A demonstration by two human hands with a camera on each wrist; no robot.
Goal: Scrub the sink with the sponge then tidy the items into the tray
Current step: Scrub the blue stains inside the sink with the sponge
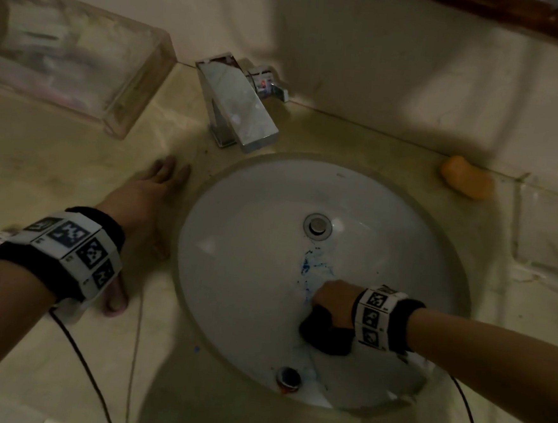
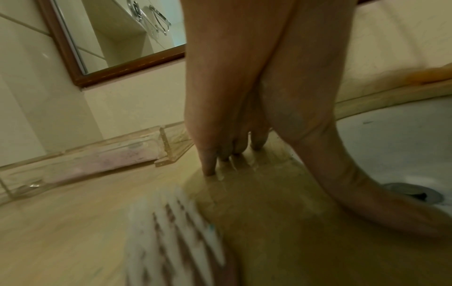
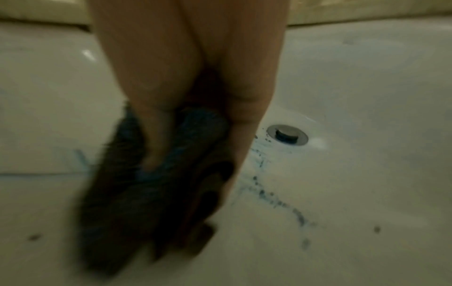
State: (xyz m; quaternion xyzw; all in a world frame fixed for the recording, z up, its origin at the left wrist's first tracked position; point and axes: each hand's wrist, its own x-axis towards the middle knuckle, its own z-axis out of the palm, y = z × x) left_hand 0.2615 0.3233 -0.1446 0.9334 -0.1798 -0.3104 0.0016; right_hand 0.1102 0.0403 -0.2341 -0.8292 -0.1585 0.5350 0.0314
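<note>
1. Fingers (image 3: 156, 135) of my right hand (image 1: 331, 297) are curling around the dark sponge (image 1: 325, 333), pressing it inside the sink (image 1: 237, 225).
2. My left hand (image 1: 146, 195) is lying flat on the counter (image 1: 59, 169), holding nothing.
3. I'm seeing the clear tray (image 1: 127, 101) beside the faucet (image 1: 238, 109).

The sink (image 1: 254, 209) is sunk into the countertop (image 1: 59, 169). Behind its rim, on the counter, stands the faucet (image 1: 235, 106), its spout reaching toward the basin. The tray (image 1: 67, 54) sits on the counter to the left of the faucet, against the wall. A bar of soap (image 1: 467, 177) lies on the counter behind and to the right of the sink, near the wall. The drain (image 1: 318, 225) is in the basin's middle; the stains (image 1: 310, 266) run from it toward the front. In front of them, the right hand (image 1: 332, 301) holds the sponge (image 1: 325, 333) against the basin wall. The left hand (image 1: 146, 198) lies flat on the counter just left of the sink rim. A small round object (image 1: 288, 378) sits at the basin's front edge.
</note>
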